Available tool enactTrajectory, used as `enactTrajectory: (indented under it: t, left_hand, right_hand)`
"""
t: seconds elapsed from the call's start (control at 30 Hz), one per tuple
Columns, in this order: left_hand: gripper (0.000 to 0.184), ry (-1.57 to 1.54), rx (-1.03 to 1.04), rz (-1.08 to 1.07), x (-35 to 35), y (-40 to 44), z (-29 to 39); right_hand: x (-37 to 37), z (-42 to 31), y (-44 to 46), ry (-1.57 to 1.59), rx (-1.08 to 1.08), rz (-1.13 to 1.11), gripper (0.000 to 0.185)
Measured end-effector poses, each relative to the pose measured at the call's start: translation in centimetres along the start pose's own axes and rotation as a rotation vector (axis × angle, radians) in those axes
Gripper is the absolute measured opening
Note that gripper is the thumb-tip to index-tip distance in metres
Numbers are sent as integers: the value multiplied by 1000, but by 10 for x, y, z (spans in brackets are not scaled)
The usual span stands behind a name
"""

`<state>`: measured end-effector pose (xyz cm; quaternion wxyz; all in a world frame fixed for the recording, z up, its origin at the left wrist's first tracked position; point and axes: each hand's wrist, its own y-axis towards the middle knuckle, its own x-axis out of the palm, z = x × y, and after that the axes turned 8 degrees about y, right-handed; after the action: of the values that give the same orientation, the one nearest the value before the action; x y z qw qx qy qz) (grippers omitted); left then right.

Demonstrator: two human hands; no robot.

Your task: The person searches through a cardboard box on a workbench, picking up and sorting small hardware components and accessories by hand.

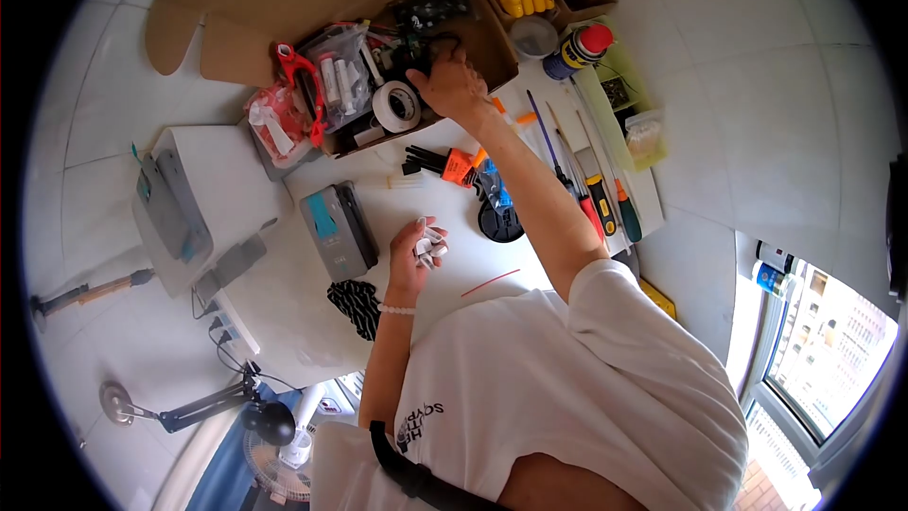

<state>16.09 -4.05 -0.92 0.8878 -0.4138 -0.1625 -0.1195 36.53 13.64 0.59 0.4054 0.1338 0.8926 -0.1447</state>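
My left hand [416, 254] is cupped, palm up, around several small white pieces [430, 246], whose kind I cannot make out. A beaded bracelet [397, 309] circles that wrist. My right hand [454, 87] reaches into a cardboard box [496, 30] at the back, thumb spread away from the fingers. Its fingertips are over dark items and a black cable, partly out of sight, and no held thing shows. Left of it in the box lie a roll of white tape [396, 106], a clear bag with white tubes [342, 83] and a red-handled tool [301, 85].
On the white table are a grey case [339, 230], an orange hex key holder [460, 168], a black round object [499, 222], a red stick [490, 283] and screwdrivers [599, 205]. A spray can [577, 51] stands back right. A desk lamp [270, 422] is at lower left.
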Motion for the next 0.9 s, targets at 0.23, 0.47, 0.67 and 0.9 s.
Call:
enactTrajectory:
  t: [0.23, 0.47, 0.67, 0.9]
  left_hand:
    - [33, 18, -4, -5, -3, 0, -3]
    - [31, -7, 14, -30, -3, 1, -3]
    - [31, -33, -7, -25, -4, 0, -3]
    - [30, -19, 35, -26, -3, 0, -4]
  right_hand:
    - [-13, -2, -12, -48, -40, -92, 73]
    - [-42, 0, -71, -12, -362, 325, 49]
    - [-70, 41, -131, 200, -446, 98, 15]
    - [-97, 112, -129, 158, -244, 273, 16]
